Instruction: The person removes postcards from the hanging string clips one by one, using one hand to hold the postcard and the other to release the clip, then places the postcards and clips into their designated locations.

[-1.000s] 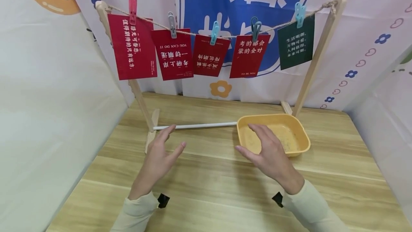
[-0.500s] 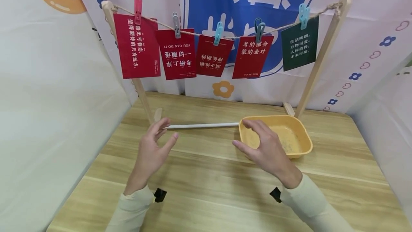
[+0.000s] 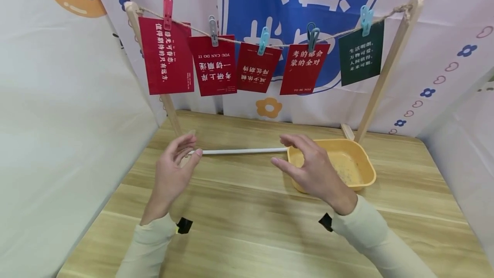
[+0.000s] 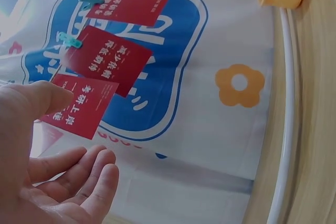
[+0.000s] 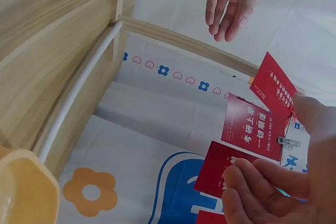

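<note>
Loosely curved and empty, the left hand [image 3: 171,176] and right hand [image 3: 314,171] hang above the counter [image 3: 239,213]; the tub [image 3: 349,156] lies lower, nearer the right hand, its length running left to right

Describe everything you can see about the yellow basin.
The yellow basin is a shallow, plastic-looking rounded rectangle with a smooth rim and sloping walls. It sits upright on the wooden tabletop, near the right wooden post. Greyish marks show on its floor. The right hand partly hides it in the head view but is apart from it in the right wrist view. Whether the white rod touches it is unclear.
</note>
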{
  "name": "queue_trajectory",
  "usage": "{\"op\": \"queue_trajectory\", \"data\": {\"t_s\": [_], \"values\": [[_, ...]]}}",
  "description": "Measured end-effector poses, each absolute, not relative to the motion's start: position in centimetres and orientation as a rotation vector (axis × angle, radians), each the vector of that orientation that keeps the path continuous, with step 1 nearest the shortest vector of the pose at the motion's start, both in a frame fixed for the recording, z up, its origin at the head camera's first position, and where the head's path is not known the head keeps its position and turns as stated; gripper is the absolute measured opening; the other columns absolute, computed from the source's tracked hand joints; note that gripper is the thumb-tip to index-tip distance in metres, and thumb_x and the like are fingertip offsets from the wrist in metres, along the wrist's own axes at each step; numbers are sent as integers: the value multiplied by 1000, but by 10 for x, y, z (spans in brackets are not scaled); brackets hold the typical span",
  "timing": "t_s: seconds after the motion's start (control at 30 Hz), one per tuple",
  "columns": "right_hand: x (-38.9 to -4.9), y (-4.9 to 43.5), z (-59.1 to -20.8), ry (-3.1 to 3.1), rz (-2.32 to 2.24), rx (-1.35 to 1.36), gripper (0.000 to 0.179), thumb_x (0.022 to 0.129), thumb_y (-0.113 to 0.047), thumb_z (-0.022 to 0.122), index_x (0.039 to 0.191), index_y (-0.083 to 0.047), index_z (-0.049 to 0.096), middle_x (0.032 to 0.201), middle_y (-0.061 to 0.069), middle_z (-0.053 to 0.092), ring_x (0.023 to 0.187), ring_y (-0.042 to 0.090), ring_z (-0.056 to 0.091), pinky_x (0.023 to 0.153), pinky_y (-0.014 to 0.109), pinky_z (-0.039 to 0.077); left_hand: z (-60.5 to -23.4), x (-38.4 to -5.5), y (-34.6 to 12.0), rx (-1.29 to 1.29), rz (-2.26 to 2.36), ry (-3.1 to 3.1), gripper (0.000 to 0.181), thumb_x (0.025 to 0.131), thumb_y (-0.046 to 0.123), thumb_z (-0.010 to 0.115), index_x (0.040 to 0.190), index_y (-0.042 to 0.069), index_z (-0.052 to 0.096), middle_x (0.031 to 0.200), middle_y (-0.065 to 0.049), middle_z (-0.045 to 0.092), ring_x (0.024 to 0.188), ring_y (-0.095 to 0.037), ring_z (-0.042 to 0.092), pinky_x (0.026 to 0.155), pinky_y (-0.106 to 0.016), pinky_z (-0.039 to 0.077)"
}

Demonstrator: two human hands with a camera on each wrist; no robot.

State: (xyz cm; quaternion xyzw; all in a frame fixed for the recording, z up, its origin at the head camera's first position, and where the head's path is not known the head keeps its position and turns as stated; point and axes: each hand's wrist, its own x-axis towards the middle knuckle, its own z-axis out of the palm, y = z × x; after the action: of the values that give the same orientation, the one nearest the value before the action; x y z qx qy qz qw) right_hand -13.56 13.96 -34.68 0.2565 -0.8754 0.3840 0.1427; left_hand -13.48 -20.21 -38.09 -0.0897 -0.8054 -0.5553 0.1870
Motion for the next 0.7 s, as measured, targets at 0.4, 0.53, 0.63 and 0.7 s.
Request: {"op": "queue_trajectory", "data": {"t_s": [0.4,0.53,0.63,0.7], "values": [[-149,125,-318,-2543,1060,842,60,92,-32,84,143,-8,61,132,10,69,122,25,66,105,48,59,-364,-142,-216,-192,-1600,-2188,40,102,8,68,138,-6,58,127,-6,66,119,-10,65,107,-13,51],[-153,120,-311,-2550,1037,861,60,92,-33,84,142,-9,62,133,9,69,121,24,67,104,47,60,-359,-145,-222,-163,-1625,-2123,37,101,6,68,135,-8,60,121,-2,68,114,-8,67,104,-13,53],[-156,116,-307,-2550,1030,881,60,91,-32,85,142,-9,62,133,8,69,121,24,66,103,47,60,-356,-147,-227,-130,-1627,-2106,36,102,8,68,134,-8,60,119,-2,69,111,-7,68,102,-13,53],[-158,113,-305,-2548,1032,896,59,91,-32,85,141,-9,63,133,8,69,121,24,65,103,47,60,-353,-148,-230,-111,-1627,-2099,36,102,9,68,133,-8,61,118,-3,69,110,-7,68,101,-13,54]]}}
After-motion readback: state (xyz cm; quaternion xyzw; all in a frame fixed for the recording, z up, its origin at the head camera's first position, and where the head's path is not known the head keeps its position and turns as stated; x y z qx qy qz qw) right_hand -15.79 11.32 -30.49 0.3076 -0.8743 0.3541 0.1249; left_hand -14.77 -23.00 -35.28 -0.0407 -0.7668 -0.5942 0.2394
